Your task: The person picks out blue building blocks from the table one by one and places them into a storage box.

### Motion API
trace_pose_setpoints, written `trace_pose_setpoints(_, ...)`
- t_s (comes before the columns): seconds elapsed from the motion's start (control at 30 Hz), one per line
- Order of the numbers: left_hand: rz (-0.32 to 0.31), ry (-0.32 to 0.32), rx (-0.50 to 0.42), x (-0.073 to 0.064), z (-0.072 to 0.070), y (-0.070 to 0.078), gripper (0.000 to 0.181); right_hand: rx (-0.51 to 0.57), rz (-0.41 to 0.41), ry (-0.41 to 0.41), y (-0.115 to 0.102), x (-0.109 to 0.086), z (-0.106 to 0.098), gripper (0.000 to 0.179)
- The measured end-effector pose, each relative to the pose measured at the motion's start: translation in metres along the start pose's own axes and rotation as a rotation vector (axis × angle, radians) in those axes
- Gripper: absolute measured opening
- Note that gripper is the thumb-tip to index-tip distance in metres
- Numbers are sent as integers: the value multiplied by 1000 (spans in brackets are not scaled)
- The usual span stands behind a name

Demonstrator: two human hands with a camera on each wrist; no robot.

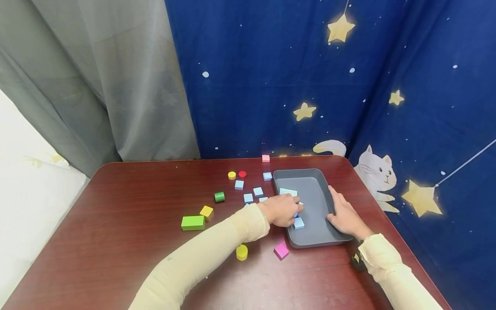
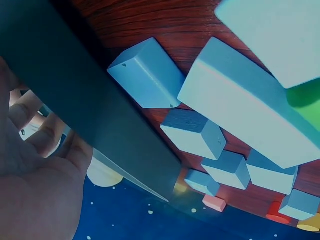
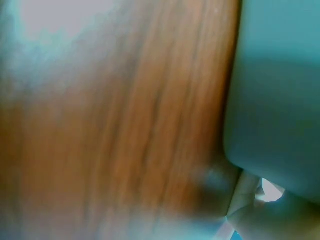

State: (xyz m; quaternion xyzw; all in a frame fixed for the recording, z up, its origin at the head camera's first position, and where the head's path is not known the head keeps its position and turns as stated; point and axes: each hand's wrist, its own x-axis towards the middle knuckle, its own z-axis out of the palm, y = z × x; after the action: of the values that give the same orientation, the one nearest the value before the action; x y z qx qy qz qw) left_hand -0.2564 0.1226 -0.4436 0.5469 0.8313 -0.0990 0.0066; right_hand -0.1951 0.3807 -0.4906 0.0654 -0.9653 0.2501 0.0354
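Note:
A dark grey tray [image 1: 319, 215] lies on the table, its side wall filling the right of the right wrist view. My left hand [image 1: 282, 209] reaches over its left rim, fingers curled downward around a pale blue block [image 2: 30, 125], mostly hidden by the fingers. Close to the fingertips inside the tray are a longer pale block [image 1: 288, 191] and a small light blue block [image 1: 298, 223]. At the right wall, my right hand [image 1: 346, 218] grips the tray, with the thumb over the rim and the other fingers along the outside.
Several light blue blocks [image 1: 239, 185] lie left of the tray. Farther left are a dark green cylinder [image 1: 219, 196], a yellow block [image 1: 207, 212] and a light green block [image 1: 193, 223]. A magenta block [image 1: 281, 250] and yellow cylinder [image 1: 242, 252] lie nearer. Curtains [image 1: 248, 77] hang behind the table.

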Motion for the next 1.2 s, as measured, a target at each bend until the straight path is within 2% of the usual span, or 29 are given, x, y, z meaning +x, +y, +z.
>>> trace_pose_setpoints(0.33, -2, 26, -44, -3, -3, -5, 40, -2, -8, 3, -3, -1, -3, 95)
trace_pose_setpoints(0.63, -34, 79, -64, -15, -10, -16, 38, -8, -3, 4, -4, -2, -2, 95)
trace_pose_setpoints(0.9, -61, 161, -58, -36, -12, -38, 29, -9, -7, 1, -2, -3, -2, 95)
trace_pose_setpoints(1.07, -83, 175, -110, -53, -8, -50, 23, -7, -5, -2, -3, -2, -3, 95)
trace_pose_setpoints(1.2, -104, 141, -140, -66, 1, -56, 21, -11, -13, -5, -2, -2, -4, 95)
